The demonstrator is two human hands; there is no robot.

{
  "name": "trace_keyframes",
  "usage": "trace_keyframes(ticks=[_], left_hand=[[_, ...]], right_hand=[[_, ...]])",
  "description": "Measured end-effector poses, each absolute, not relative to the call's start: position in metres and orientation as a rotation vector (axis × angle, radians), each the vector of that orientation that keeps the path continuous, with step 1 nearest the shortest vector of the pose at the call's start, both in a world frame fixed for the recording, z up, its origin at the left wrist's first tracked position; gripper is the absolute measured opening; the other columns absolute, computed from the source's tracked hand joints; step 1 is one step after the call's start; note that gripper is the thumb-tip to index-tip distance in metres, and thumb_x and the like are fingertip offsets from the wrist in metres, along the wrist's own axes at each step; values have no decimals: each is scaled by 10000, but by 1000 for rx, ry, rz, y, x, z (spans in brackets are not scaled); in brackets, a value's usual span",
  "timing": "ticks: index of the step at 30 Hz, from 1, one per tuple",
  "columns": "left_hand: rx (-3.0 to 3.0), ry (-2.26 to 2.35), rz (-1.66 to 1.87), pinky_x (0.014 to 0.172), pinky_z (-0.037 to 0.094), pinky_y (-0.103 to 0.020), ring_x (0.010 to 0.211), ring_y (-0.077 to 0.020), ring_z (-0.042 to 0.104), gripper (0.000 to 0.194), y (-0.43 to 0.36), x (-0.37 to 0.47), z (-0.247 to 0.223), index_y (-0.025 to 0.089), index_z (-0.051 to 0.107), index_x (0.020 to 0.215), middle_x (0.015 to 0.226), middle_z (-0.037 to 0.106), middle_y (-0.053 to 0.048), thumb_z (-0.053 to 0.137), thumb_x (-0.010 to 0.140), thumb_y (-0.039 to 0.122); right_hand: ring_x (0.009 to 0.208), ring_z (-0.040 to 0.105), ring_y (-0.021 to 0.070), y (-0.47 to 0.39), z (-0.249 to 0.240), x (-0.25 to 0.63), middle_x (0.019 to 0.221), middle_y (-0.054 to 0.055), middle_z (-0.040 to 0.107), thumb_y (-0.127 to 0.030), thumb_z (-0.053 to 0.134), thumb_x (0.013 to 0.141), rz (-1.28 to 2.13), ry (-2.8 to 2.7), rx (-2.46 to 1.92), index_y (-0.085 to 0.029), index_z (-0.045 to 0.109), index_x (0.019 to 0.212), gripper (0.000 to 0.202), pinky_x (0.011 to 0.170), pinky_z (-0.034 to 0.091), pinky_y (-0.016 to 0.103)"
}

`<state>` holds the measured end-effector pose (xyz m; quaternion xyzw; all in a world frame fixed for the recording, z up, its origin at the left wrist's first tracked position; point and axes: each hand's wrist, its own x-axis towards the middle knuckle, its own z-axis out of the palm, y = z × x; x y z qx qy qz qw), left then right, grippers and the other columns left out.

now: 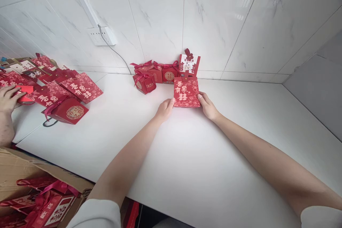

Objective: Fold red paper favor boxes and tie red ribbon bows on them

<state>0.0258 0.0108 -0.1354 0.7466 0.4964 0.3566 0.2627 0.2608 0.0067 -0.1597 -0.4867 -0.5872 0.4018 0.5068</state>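
A pale sleeve (97,215) is crossing the front edge of the white table (171,164), beside a cardboard box (16,171). The left hand (165,110) and right hand (208,107) are gripping a red bag (186,92) by its lower sides, near the table's back edge. White tabletop is stretching from the bag to the front edge and rightward to the side wall (317,89). Pale writing on the bag is reading "吾家有囍"; a matching bag (84,87) is lying leftward, behind a red box (72,111) that is bearing a round gold emblem.
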Motion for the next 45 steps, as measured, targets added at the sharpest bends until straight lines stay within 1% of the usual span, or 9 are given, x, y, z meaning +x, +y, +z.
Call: trace_keyframes(ticks=[11,19,26,30,33,37,40,43,45], left_hand=[[2028,1341,964,710,390,-300,738,-170,528,546,12,26,-137,202,456,698,722,545,-27,208,951,617],[2030,1340,961,715,393,-299,742,-168,529,545,12,26,-136,201,461,702,727,545,-25,209,952,615],[2038,1355,959,705,405,-298,729,-168,535,547,12,26,-136,201,461,691,714,554,-26,209,955,608],[2044,1361,951,716,407,-301,741,-170,541,537,12,26,-136,202,463,697,724,560,-28,211,960,597],[2051,1357,941,732,406,-304,765,-173,546,513,11,26,-135,204,472,718,755,571,-31,220,967,575],[2065,1361,938,766,407,-312,813,-182,550,482,11,26,-134,206,485,742,812,588,-43,234,974,544],[2082,1363,940,797,411,-319,852,-190,556,457,12,26,-134,205,494,748,839,594,-52,252,977,518],[2098,1366,938,799,419,-322,840,-190,555,432,12,27,-135,204,493,736,824,583,-49,276,978,489],[2099,1376,940,797,428,-324,832,-190,558,423,13,27,-136,203,498,732,817,579,-47,283,979,472]], right_hand=[[1326,475,256,8,-161,262,1419,53,543,-647,431,911,983,-1410,-1152,-263,491,1306,554,1148,320,442],[1293,511,246,10,-161,261,1425,62,537,-645,443,908,1010,-1407,-1114,-251,493,1287,549,1117,371,426],[1301,501,245,11,-163,262,1399,53,561,-643,446,907,999,-1406,-1117,-258,503,1280,539,1130,353,437],[1304,498,248,11,-163,262,1412,47,552,-641,444,908,992,-1406,-1114,-265,504,1294,542,1135,348,444],[1301,504,247,9,-162,261,1413,54,552,-632,458,907,997,-1410,-1090,-261,490,1324,559,1120,376,430],[1282,526,240,9,-160,261,1419,67,547,-593,505,904,1051,-1426,-959,-251,431,1395,602,1087,425,412],[1329,482,233,8,-157,262,1452,59,515,-574,511,909,1049,-1468,-903,-250,415,1426,617,1123,387,401],[1375,429,229,8,-154,262,1483,40,481,-588,500,908,1010,-1521,-914,-262,409,1445,635,1162,333,393],[1389,410,229,7,-153,261,1500,35,458,-597,494,906,1004,-1534,-920,-267,398,1454,647,1167,326,395]])
